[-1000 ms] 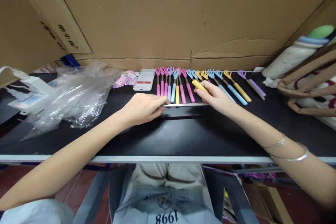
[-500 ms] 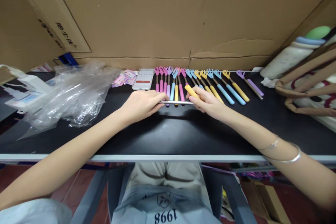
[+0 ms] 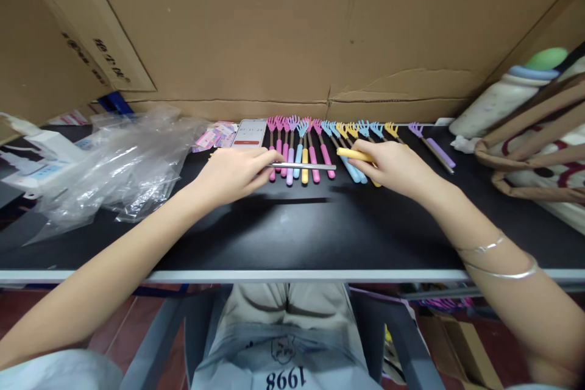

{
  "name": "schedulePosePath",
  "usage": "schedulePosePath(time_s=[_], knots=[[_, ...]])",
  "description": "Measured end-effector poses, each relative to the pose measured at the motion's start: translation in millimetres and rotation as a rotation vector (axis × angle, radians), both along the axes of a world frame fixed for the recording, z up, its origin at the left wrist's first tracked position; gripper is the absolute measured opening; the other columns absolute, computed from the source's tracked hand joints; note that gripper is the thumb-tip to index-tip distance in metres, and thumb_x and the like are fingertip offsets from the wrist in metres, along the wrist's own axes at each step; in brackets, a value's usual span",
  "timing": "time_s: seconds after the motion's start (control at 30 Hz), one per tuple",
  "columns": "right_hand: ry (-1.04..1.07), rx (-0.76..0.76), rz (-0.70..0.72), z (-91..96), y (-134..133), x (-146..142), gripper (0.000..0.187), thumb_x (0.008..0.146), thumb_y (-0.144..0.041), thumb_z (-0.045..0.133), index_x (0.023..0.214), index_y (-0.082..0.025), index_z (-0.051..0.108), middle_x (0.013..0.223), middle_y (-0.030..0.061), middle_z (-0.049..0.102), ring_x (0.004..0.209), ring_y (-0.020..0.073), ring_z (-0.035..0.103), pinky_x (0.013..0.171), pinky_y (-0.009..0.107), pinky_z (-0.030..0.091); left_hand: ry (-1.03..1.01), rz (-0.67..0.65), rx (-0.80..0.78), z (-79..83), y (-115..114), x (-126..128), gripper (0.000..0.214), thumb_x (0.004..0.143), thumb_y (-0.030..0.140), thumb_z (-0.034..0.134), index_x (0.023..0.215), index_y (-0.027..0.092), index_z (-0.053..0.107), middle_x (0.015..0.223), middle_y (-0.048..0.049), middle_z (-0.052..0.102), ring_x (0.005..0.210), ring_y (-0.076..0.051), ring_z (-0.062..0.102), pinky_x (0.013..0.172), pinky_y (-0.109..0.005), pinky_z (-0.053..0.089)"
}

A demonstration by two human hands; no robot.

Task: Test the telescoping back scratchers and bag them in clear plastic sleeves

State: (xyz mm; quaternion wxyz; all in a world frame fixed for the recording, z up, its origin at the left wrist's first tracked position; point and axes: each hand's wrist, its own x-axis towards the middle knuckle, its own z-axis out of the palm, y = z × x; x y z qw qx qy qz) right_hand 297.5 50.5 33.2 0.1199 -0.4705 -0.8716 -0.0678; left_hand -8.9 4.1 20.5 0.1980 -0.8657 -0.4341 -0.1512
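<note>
My left hand (image 3: 235,173) is closed round a thin metal rod (image 3: 308,166), which points right, level above the black table. The rod's left end is hidden by the hand. My right hand (image 3: 395,167) grips a yellow tube-shaped handle (image 3: 354,154); a small gap parts it from the rod's tip. Behind and under the hands lies a row of small claw-headed back scratchers with pink (image 3: 325,155), blue (image 3: 298,158) and yellow (image 3: 304,167) handles. To the right of my right hand lies a purple-headed scratcher (image 3: 429,143) with its bare rod beside a loose purple handle (image 3: 441,152).
Clear plastic bags (image 3: 132,164) and a white power strip (image 3: 43,161) are at the left. A phone (image 3: 249,133) and small printed cards (image 3: 217,135) lie near the cardboard wall (image 3: 256,30). A bottle (image 3: 503,100) and a brown-handled bag (image 3: 539,158) stand at the right.
My right hand has moved right with the yellow handle and come off the metal rod, whose right end now shows free. My left hand still holds the rod, slightly higher.
</note>
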Motion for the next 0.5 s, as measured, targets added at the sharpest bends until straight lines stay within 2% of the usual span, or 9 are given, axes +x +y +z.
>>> schedulePosePath(time_s=[0.17,0.5], knots=[[-0.133,-0.034,-0.009,1.1,-0.2,5.9,0.028,0.090,-0.046,0.042,0.080,-0.022,0.053,0.058,0.0000,0.052,0.048,0.0122,0.041,0.051,0.024,0.019,0.013,0.036,0.011,1.5,3.1,-3.7,0.025,0.094,0.030,0.041,0.107,0.024,0.061,0.100,-0.0002,0.072,0.083,-0.018,0.069,0.055,-0.024,0.038],[-0.111,-0.086,0.089,0.2,-7.1,-0.4,0.026,0.090,-0.044,0.041,0.082,-0.022,0.053,0.056,-0.0002,0.050,0.049,0.0131,0.041,0.053,0.025,0.021,0.011,-0.007,0.001,-0.4,3.6,-1.4,0.026,0.093,0.028,0.040,0.106,0.024,0.063,0.100,-0.0004,0.072,0.080,-0.017,0.068,0.057,-0.024,0.039]])
